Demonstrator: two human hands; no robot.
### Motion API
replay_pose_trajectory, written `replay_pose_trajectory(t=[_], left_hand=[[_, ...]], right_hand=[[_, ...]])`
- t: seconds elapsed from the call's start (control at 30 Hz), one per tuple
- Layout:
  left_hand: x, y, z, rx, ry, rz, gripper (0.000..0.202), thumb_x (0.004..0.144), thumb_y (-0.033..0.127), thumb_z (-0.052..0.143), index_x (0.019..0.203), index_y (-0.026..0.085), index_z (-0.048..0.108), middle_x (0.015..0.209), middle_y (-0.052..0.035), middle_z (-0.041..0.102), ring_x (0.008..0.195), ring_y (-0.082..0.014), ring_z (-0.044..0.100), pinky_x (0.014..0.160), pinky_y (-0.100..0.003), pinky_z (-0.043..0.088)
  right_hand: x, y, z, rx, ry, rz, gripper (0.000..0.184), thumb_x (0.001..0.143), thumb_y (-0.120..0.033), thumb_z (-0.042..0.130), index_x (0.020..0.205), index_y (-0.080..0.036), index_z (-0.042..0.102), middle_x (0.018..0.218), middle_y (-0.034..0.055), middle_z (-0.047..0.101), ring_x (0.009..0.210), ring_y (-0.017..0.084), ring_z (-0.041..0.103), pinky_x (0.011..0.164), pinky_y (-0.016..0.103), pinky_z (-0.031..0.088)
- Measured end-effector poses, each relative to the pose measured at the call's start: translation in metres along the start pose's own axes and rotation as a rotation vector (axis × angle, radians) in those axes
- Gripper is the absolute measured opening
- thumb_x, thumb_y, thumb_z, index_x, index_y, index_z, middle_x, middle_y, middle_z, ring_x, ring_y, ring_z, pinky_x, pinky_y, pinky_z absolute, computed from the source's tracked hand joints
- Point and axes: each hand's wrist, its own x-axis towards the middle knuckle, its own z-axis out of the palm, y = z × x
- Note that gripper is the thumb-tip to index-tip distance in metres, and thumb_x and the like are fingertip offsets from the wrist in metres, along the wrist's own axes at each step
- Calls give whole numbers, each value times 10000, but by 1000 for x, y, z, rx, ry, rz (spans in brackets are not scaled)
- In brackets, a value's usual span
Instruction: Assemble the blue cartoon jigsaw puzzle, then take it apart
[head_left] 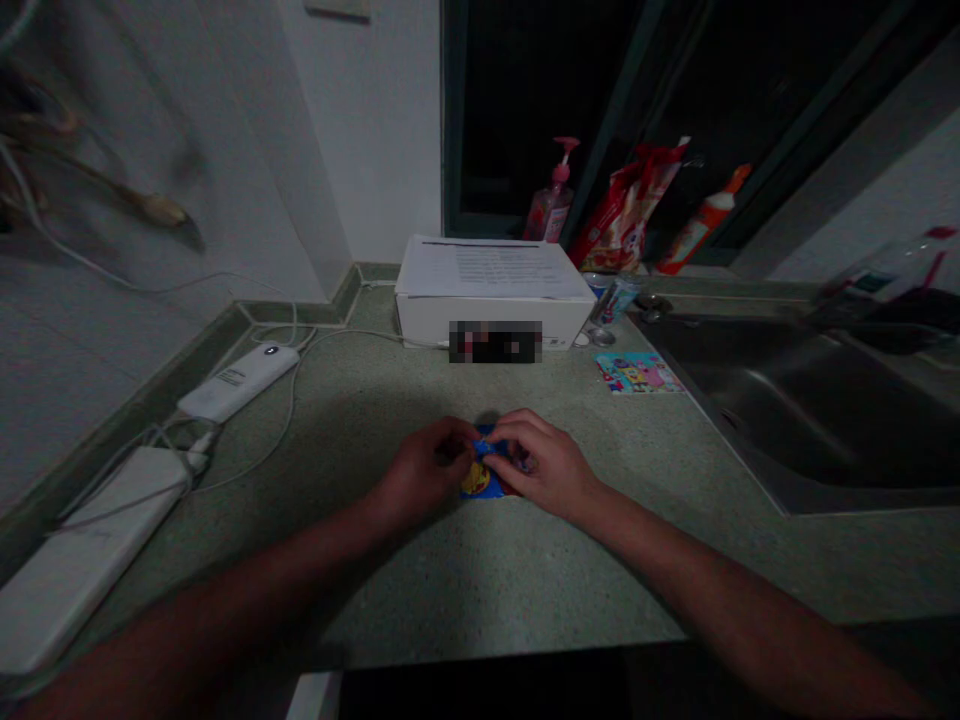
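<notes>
A small blue snack packet (477,482) with a yellow round picture and some red is between my hands, low over the green speckled countertop (450,590). My left hand (424,465) pinches its upper edge from the left. From the right, my right hand (551,460) pinches the same edge with thumb and forefinger, close to the left fingertips. Part of the packet's right side is hidden behind the right fingers. Whether the packet is open or sealed I cannot tell.
A white box (420,318) with a printed sheet on top stands behind my hands. White power banks (240,383) and cables lie to the left. A colourful card-like packet (641,373) lies beside the metal sink (825,400). A pump bottle (549,212) stands by the window.
</notes>
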Motion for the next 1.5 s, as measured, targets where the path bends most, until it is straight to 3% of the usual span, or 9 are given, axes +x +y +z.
replay_pose_trajectory(t=[0.1,0.37,0.47,0.57,0.7,0.87,1.17,1.27,1.5], left_hand=[[2,1,-2,-90,-1,-73,141,838,244,658,962,184,690,925,-65,761,852,-198,717,815,-345,575],[3,1,1,-216,-41,-118,115,816,258,699,900,190,661,872,-59,743,795,-195,709,770,-343,577],[2,1,-1,-149,-15,-86,132,835,235,701,956,192,672,931,-73,759,855,-216,726,823,-376,594],[3,1,-5,20,87,-8,202,847,215,699,1047,182,688,1027,-99,758,971,-245,718,924,-422,577],[3,-2,-9,201,145,45,216,873,216,660,1083,181,700,1084,-113,740,1027,-255,691,966,-444,552],[2,-8,-7,261,134,100,246,876,204,623,1112,201,694,1088,-95,725,1033,-252,682,965,-453,548],[1,-10,-7,346,95,165,250,882,168,616,1122,202,680,1082,-87,730,1029,-246,687,931,-431,564],[0,-8,-7,446,52,248,250,904,140,607,1134,195,689,1088,-87,736,1038,-249,678,950,-439,552],[0,4,-10,816,-230,452,277,910,79,594,1129,183,727,1181,-86,756,1096,-295,648,1021,-484,496]], right_hand=[[0,-1,-2,-99,21,-62,188,958,-328,691,1121,-236,668,1138,86,699,1005,213,701,799,334,579],[0,-1,-2,-150,20,-120,172,952,-251,647,1122,-226,653,1167,97,694,1039,225,699,823,356,596],[3,3,-3,-140,23,-115,180,933,-250,670,1110,-226,653,1156,94,689,1040,228,691,848,365,589],[6,12,-5,-128,16,-43,172,903,-229,697,1072,-218,663,1148,100,674,1037,232,686,864,372,583],[9,24,-3,-140,-71,53,151,858,-180,724,1002,-212,691,1159,105,666,1062,245,680,925,401,572],[10,26,1,-177,-155,105,181,841,-138,736,1008,-207,721,1181,98,674,1067,242,682,945,401,568],[9,26,2,-217,-170,107,191,877,-164,743,1064,-204,739,1183,108,675,1073,257,679,951,430,575],[8,25,1,-226,-164,70,185,895,-165,729,1077,-192,747,1177,116,676,1082,263,672,950,436,574],[8,25,2,-262,-178,-31,161,933,-129,669,1027,-208,773,1118,101,672,1049,245,655,929,407,558]])
